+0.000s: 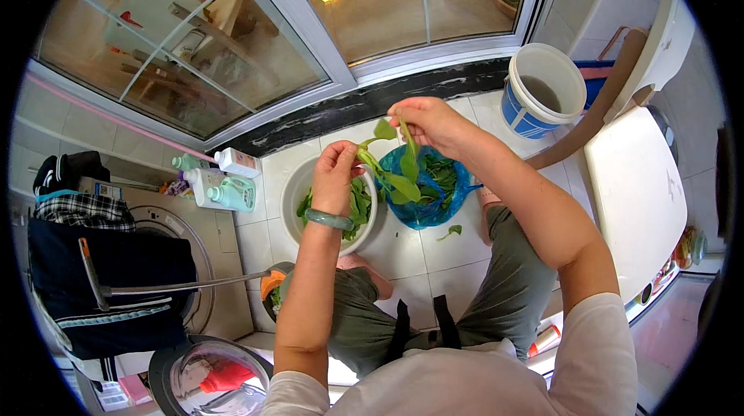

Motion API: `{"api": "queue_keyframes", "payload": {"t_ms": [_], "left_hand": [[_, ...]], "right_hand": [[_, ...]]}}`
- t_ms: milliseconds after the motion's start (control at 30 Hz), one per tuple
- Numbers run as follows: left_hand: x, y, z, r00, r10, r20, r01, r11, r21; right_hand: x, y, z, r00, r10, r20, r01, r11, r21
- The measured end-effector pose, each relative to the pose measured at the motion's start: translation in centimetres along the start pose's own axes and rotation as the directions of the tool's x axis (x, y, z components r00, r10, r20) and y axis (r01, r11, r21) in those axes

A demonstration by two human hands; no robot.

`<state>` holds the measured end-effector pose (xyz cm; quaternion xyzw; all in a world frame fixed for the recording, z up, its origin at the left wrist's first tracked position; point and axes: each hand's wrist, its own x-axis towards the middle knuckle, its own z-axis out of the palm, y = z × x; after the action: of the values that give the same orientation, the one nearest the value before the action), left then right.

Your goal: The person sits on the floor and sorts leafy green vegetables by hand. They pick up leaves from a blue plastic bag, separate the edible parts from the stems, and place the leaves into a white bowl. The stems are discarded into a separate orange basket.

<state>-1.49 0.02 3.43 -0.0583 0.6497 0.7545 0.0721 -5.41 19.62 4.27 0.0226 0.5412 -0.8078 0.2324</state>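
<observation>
My left hand (337, 176), a green bangle on its wrist, pinches the pale stem end of a leafy green sprig (401, 182) whose broad leaves hang to the right. Level with it, my right hand (431, 126) grips a leaf at the sprig's upper right between thumb and fingers. Below my left hand stands a white basin (288, 203) with green leaves (359, 209) in it. Beside it on the right, a blue plastic bag (418, 217) lies open with more greens (442, 177) inside. One loose leaf (453, 231) is on the tiles near my foot.
White and pale green bottles (232, 193) stand left of the basin, by a washing machine (225, 292). A white-and-blue bucket (527, 112) with greyish contents sits at the far right. Glass doors (310, 98) close off the far side. A white rounded surface (632, 183) flanks my right arm.
</observation>
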Motion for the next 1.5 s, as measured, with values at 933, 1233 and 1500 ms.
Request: {"api": "queue_keyframes", "payload": {"t_ms": [933,1233,1500], "left_hand": [[-0.1,0.3,-1.1,0.983,0.169,-0.071,-0.146,0.955,0.257],[-0.4,0.4,-1.3,0.995,-0.059,0.086,0.062,0.998,-0.031],[-0.8,0.9,-1.2,0.976,-0.008,0.219,-0.016,0.994,0.11]], "right_hand": [[-1.0,1.5,3.0,0.989,-0.053,0.135,0.136,0.661,-0.738],[-0.4,2.7,3.5,0.986,0.062,0.157,0.002,0.927,-0.376],[-0.7,2.7,2.8,0.935,-0.192,0.3,0.356,0.466,-0.81]]}}
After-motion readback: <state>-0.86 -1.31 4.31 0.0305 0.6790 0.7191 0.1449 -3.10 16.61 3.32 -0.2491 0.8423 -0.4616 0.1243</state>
